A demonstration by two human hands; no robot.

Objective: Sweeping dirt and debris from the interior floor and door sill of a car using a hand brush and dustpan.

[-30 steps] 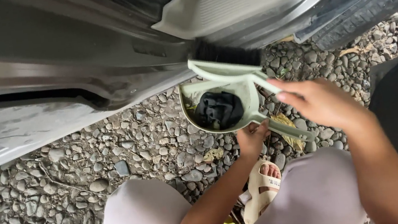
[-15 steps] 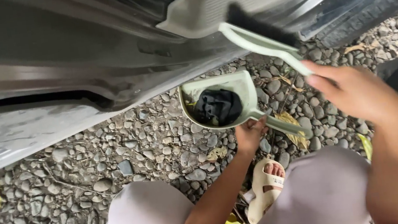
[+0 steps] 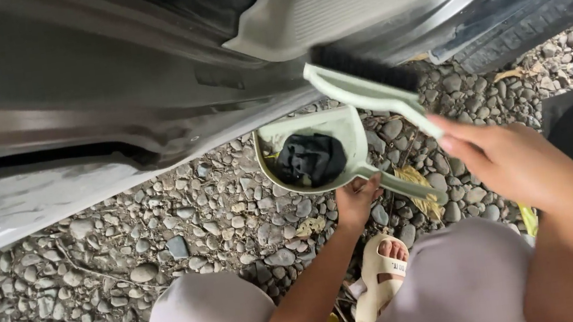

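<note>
Your right hand (image 3: 512, 162) grips the brush (image 3: 365, 86), angled far-left above the dustpan (image 3: 315, 154) your left hand (image 3: 357, 200) grips.

Outdoor gravel ground (image 3: 185, 224) beside a parked car's open door sill (image 3: 354, 0)

Car sill (image 3: 355, 7) close above dustpan (image 3: 341, 129)
</note>
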